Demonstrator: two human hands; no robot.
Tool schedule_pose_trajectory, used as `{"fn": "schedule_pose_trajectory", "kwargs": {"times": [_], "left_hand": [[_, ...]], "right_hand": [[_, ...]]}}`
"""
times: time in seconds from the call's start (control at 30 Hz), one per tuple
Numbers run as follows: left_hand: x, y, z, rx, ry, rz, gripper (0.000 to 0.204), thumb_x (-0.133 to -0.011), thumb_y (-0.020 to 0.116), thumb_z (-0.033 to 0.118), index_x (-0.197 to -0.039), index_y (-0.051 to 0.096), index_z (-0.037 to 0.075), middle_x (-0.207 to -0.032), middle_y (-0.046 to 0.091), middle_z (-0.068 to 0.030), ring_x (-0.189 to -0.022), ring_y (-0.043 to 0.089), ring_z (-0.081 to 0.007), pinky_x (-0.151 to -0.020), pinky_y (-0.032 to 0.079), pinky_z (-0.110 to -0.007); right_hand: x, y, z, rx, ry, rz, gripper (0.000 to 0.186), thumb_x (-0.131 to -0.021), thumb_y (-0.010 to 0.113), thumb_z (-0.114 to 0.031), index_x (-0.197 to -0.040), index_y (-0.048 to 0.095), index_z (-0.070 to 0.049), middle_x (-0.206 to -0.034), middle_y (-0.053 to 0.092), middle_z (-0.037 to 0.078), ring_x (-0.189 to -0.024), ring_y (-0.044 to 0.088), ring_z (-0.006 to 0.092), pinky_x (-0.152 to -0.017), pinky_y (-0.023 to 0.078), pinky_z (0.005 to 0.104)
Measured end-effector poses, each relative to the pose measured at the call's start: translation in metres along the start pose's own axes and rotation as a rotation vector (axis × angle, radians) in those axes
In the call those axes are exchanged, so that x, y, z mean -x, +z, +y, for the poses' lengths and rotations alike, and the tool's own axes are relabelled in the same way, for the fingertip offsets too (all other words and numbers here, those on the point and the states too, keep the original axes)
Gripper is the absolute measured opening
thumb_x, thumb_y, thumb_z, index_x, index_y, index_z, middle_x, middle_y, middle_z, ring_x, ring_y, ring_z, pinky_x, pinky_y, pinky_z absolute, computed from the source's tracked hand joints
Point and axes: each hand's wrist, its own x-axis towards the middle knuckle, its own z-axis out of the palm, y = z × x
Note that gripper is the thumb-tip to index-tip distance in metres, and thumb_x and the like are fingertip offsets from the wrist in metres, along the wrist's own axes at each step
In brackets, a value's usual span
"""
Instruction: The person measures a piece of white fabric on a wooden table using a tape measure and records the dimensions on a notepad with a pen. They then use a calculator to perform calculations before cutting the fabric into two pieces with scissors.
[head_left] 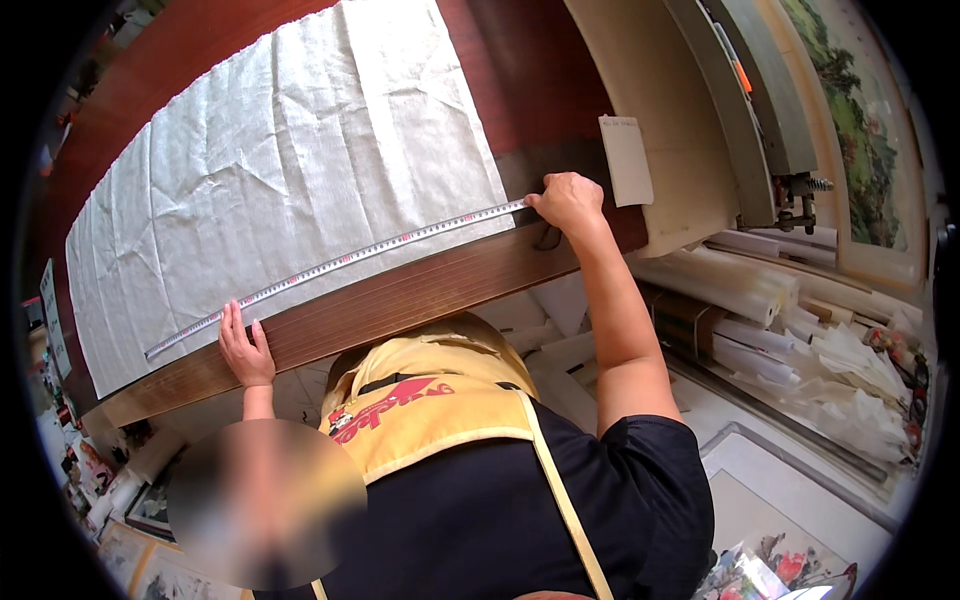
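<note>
A measuring tape (375, 249) runs aslant from lower left to centre of the frame, lying across a pale, creased sheet (230, 150) on the reddish-brown tabletop (530, 80). The left hand (247, 352), left of centre, rests open on tape and sheet, thumb apart; the right hand (570, 203), right of centre, pinches the tape's upper end.

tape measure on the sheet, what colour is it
The tape measure is white with dark and spaced red markings, seen in the head view.
</note>
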Motion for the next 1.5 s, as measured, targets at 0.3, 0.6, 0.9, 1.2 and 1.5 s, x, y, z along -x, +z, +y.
{"fn": "schedule_pose_trajectory", "kwargs": {"times": [0.3,0.6,0.9,1.2,1.5], "left_hand": [[0.002,0.001,-0.002,0.018,-0.003,-0.008,0.051,-0.100,0.050,0.026,-0.147,0.047,0.007,-0.148,0.047,-0.0160,-0.136,0.042,-0.0347,-0.114,0.031,-0.045],[0.003,0.003,-0.007,0.024,-0.003,-0.014,0.050,-0.100,0.049,0.024,-0.146,0.047,0.006,-0.148,0.047,-0.0159,-0.137,0.042,-0.0339,-0.114,0.031,-0.045],[0.000,0.001,-0.002,0.028,0.007,-0.012,0.050,-0.100,0.049,0.023,-0.147,0.047,0.006,-0.147,0.048,-0.0162,-0.137,0.043,-0.0343,-0.113,0.031,-0.045],[0.004,0.006,-0.004,-0.036,0.015,0.014,0.049,-0.094,0.056,0.018,-0.141,0.052,0.005,-0.144,0.051,-0.0150,-0.134,0.046,-0.0339,-0.111,0.036,-0.045],[-0.001,-0.010,0.010,0.030,-0.094,-0.012,0.052,-0.094,0.056,0.027,-0.144,0.051,0.009,-0.144,0.051,-0.0145,-0.134,0.045,-0.0338,-0.113,0.034,-0.045]], "right_hand": [[-0.001,-0.003,0.001,0.006,-0.001,-0.030,0.046,-0.084,0.071,-0.054,-0.107,0.074,-0.014,-0.104,0.074,0.010,-0.103,0.070,0.0280,-0.085,0.055,0.0398],[-0.006,-0.002,0.002,0.005,-0.014,-0.039,0.047,-0.083,0.071,-0.054,-0.105,0.074,-0.012,-0.102,0.074,0.010,-0.101,0.070,0.0283,-0.084,0.055,0.0398],[-0.009,0.001,0.007,0.011,-0.029,-0.035,0.048,-0.083,0.071,-0.054,-0.103,0.076,-0.012,-0.101,0.075,0.010,-0.099,0.071,0.0280,-0.080,0.057,0.0389],[-0.002,-0.009,0.007,0.045,-0.086,-0.017,0.045,-0.084,0.068,-0.053,-0.100,0.076,-0.011,-0.101,0.075,0.011,-0.097,0.072,0.0294,-0.079,0.058,0.0422],[0.003,-0.010,-0.001,0.050,-0.065,0.031,0.043,-0.083,0.072,-0.050,-0.097,0.075,-0.009,-0.101,0.073,0.016,-0.099,0.069,0.0339,-0.083,0.055,0.0447]]}}
